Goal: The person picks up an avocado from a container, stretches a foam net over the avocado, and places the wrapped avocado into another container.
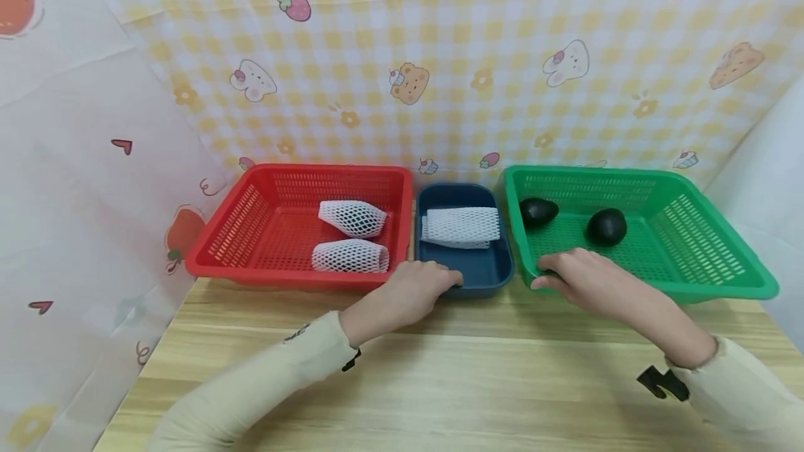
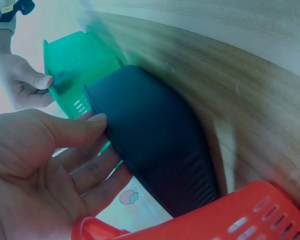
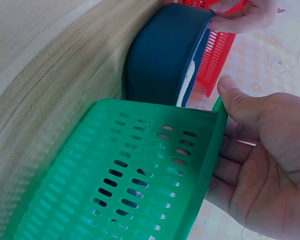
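Note:
My left hand (image 1: pixel 408 293) pinches the near left rim of a small dark blue bin (image 1: pixel 474 269). In the left wrist view its thumb lies on the outer wall and the fingers reach over inside. White foam mesh sleeves (image 1: pixel 461 226) lie inside this bin. My right hand (image 1: pixel 593 283) grips the near left corner of a green slotted basket (image 1: pixel 678 250), thumb outside the rim and fingers inside, as the right wrist view shows. Two dark, avocado-shaped fruits (image 1: pixel 606 227) sit apart in the green basket.
A red slotted basket (image 1: pixel 251 239) stands left of the blue bin, holding two white mesh sleeves (image 1: pixel 350 257), apparently puffed out. All three containers line up on a wood-grain table (image 1: pixel 452 375) before a yellow checked cloth (image 1: pixel 477 40). White cloth hangs at both sides.

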`<state>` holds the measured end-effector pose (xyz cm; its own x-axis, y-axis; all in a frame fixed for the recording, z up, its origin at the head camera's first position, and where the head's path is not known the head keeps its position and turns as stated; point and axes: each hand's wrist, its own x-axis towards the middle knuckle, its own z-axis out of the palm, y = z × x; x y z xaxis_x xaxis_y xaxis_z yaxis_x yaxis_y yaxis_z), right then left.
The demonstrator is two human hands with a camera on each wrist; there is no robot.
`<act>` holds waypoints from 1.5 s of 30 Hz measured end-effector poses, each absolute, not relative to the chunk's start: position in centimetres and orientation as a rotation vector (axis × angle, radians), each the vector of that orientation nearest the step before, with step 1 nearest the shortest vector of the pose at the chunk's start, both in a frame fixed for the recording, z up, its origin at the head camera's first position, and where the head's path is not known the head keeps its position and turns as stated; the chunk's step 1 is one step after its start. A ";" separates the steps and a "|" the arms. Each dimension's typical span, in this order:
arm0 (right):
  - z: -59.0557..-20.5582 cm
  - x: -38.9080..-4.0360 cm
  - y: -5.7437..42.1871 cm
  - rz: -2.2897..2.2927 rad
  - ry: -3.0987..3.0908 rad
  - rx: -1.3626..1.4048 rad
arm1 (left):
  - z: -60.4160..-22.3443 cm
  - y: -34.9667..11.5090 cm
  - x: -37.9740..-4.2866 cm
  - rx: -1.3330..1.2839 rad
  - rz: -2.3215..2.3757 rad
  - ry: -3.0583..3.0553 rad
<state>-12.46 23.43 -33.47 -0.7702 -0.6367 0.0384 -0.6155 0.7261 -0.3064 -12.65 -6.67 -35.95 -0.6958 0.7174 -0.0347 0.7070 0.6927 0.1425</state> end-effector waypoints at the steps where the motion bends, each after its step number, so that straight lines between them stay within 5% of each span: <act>1: -33.5 -12.5 23.4 -0.469 2.851 -1.032 | -36.0 -6.7 -12.6 1.181 0.178 2.808; 28: -30.6 -13.6 25.6 -0.508 2.569 -1.145 | -36.0 -6.0 -12.7 1.134 0.048 2.791; 45: -27.0 -15.8 30.1 -0.359 2.558 -0.714 | -35.9 -5.9 -12.9 1.144 0.041 2.767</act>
